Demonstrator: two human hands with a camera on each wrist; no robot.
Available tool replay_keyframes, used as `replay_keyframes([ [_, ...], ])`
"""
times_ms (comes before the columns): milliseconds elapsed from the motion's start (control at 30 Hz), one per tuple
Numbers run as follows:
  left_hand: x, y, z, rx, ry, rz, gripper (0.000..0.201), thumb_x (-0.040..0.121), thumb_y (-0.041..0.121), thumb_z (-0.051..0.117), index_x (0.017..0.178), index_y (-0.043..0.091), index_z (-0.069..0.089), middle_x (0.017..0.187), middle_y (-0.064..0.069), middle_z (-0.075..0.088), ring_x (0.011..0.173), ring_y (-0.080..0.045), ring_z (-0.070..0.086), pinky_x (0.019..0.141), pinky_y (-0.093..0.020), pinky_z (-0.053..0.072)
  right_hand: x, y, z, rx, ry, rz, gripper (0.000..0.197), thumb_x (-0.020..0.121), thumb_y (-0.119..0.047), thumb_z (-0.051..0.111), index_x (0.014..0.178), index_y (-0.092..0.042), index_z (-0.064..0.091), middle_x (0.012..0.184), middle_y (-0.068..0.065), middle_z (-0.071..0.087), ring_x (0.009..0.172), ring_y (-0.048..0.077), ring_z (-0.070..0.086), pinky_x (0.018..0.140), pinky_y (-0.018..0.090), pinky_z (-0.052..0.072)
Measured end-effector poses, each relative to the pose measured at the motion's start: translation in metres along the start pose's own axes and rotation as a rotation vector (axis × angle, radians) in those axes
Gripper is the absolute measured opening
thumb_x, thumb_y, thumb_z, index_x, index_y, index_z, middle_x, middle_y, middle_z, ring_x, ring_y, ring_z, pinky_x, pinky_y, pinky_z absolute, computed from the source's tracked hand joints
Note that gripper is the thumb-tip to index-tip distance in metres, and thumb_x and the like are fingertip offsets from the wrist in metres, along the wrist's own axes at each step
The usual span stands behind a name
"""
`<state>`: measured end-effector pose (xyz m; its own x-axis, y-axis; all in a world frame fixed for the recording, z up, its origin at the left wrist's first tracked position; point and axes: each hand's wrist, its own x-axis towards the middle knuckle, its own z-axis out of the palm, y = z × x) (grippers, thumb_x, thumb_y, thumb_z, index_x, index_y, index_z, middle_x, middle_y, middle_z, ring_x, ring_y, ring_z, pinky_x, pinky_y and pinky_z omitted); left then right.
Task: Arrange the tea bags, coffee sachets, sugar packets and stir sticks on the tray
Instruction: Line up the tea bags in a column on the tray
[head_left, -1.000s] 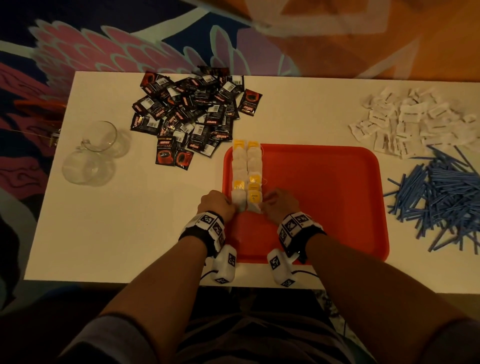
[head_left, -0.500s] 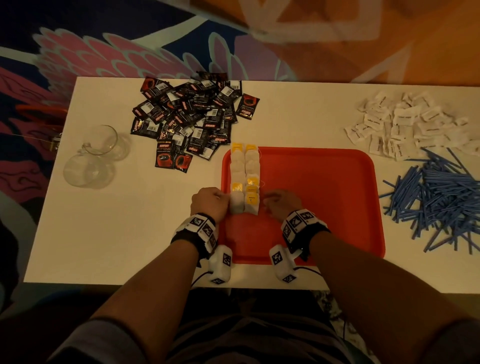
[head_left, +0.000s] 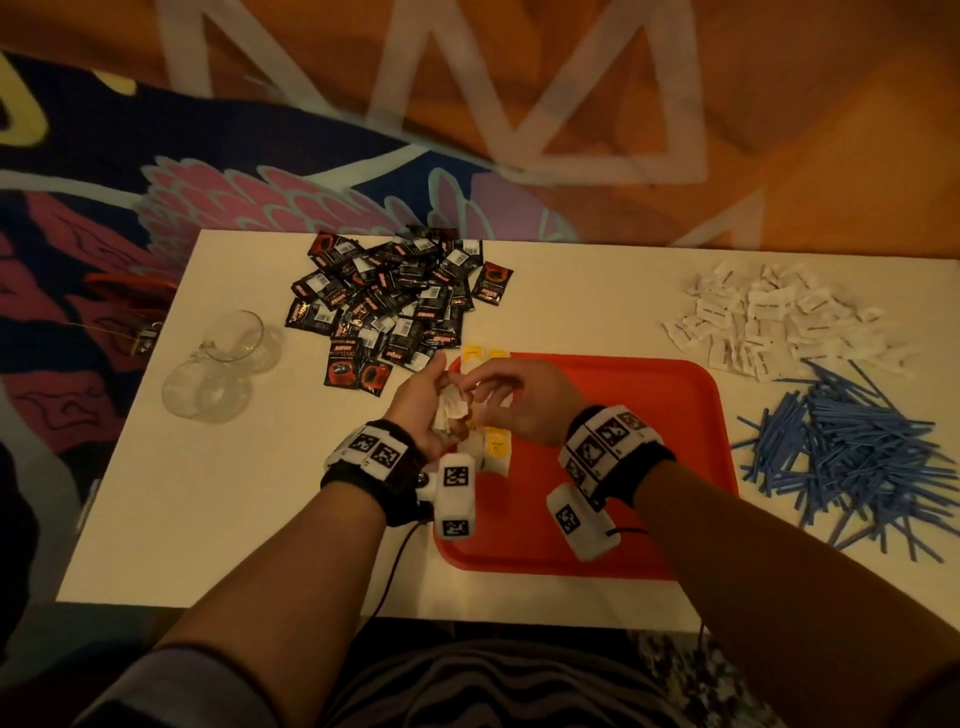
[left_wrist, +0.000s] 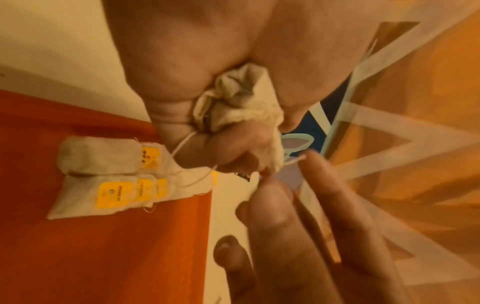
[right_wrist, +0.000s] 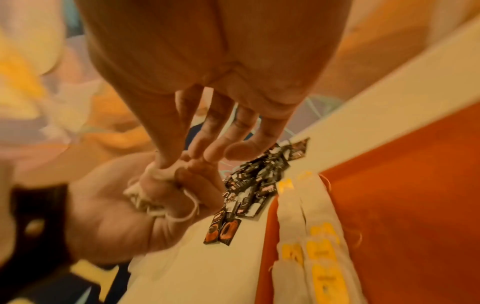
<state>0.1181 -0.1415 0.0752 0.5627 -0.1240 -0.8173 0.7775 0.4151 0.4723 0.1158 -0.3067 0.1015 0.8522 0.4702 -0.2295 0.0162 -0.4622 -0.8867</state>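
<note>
From the head camera, our left hand (head_left: 423, 410) was palm-up over the left edge of the flat red plastic tray (head_left: 649, 415), its fingers curled round a small bunch of soft white paper tea bags (head_left: 451, 410). Our right hand (head_left: 524, 402) reached across, and its thumb and first finger pinched at the top of that bunch. Two neat rows of white tea bags with yellow tags (head_left: 491, 447) lay along the tray's left side. The pile of black coffee sachets (head_left: 395, 306), the heap of white sugar packets (head_left: 769, 322) and the heap of thin blue stir sticks (head_left: 857, 457) all sat on the white table (head_left: 234, 493), not on the tray yet. Two clear glass cups (head_left: 218, 364) stood at the left.

From the left wrist, the bunch was squashed in our curled fingers (left_wrist: 233, 148), and thin white strings (left_wrist: 182, 148) looped out. We judged the strings could tangle, so it seemed best to pull just one bag free, slowly.

From the right wrist, which was blurry, our other three fingers (right_wrist: 223, 139) were straight and a little spread. The rows ran up the tray's edge. We thought the next bag should go flat at the end of a row, tag up like the rest.
</note>
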Motion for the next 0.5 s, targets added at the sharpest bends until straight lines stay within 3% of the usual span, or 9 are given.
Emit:
replay_keyframes([
  [67,-0.005,0.006,0.007,0.002,-0.007,0.0,0.05,0.101,0.055,0.041,0.07,0.018,0.053,0.059,-0.001,0.054,0.04,-0.015,0.045,0.035,-0.016,0.032,0.001,-0.012,-0.001,-0.136,-0.006,-0.035,0.03,0.076,-0.018,0.082,0.102,-0.026,0.072,0.091,-0.014,0.062,0.078,-0.003,0.056,0.068,0.009,0.043],
  [133,-0.012,0.011,0.014,0.04,-0.016,0.007,0.047,0.1,0.055,0.044,0.074,0.018,0.057,0.062,0.0,0.058,0.043,-0.014,0.045,0.037,-0.017,0.033,0.003,-0.018,-0.003,-0.192,0.057,-0.075,0.02,0.076,-0.019,0.081,0.095,-0.024,0.075,0.09,-0.009,0.06,0.079,0.004,0.055,0.07,0.015,0.043],
  [233,-0.014,0.012,0.016,0.031,-0.034,0.011,0.04,0.098,0.052,0.051,0.097,0.015,0.065,0.073,-0.002,0.063,0.044,-0.012,0.047,0.036,-0.016,0.032,0.008,-0.021,-0.004,-0.137,0.161,-0.105,0.008,0.079,-0.02,0.079,0.085,-0.023,0.075,0.091,-0.006,0.065,0.081,0.008,0.061,0.077,0.022,0.049],
  [333,-0.018,0.014,0.013,0.023,-0.054,0.035,0.034,0.098,0.047,0.056,0.094,0.014,0.064,0.064,0.0,0.055,0.044,-0.009,0.045,0.034,-0.016,0.03,0.011,-0.027,-0.013,0.006,0.255,-0.074,0.012,0.084,-0.019,0.074,0.081,-0.028,0.067,0.088,-0.01,0.069,0.083,0.006,0.064,0.081,0.028,0.052],
  [400,-0.023,0.015,0.012,0.09,-0.021,0.117,0.032,0.096,0.045,0.061,0.092,0.013,0.065,0.066,0.001,0.053,0.045,-0.009,0.04,0.036,-0.017,0.029,0.014,-0.032,-0.02,0.092,0.289,-0.052,0.017,0.088,-0.017,0.07,0.08,-0.03,0.062,0.078,-0.012,0.069,0.078,0.011,0.065,0.076,0.036,0.055],
  [500,-0.033,0.015,0.013,0.2,0.074,0.368,0.029,0.098,0.036,0.06,0.096,0.008,0.068,0.066,0.001,0.057,0.041,-0.006,0.039,0.036,-0.019,0.029,0.016,-0.036,-0.028,0.142,0.315,-0.011,0.013,0.09,-0.02,0.068,0.082,-0.028,0.062,0.066,-0.009,0.068,0.067,0.019,0.06,0.071,0.044,0.054],
])
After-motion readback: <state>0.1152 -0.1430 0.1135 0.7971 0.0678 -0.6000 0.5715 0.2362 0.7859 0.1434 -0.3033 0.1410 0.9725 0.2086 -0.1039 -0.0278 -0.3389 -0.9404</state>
